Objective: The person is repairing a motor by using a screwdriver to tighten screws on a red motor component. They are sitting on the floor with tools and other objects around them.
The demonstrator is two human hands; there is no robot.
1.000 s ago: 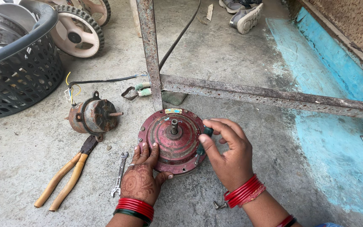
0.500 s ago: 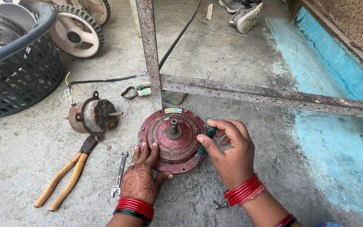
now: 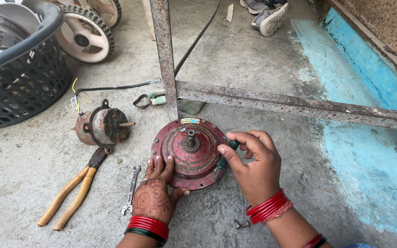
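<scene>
A round red motor housing (image 3: 190, 154) was steadied flat-handed by the left hand (image 3: 155, 195); a dark-handled tool (image 3: 226, 154), clamped in the right hand (image 3: 252, 165), was set at its rim, still closed.

- Small rectangular label (image 3: 189, 121) stuck on the far rim of the round red motor housing (image 3: 189, 154), pale blue with a yellowish edge, print too small to make out
- Housing lying flat on the concrete floor (image 3: 253, 69), just before the rusty frame post (image 3: 164, 55)
- No packages, signs or screens in view
</scene>
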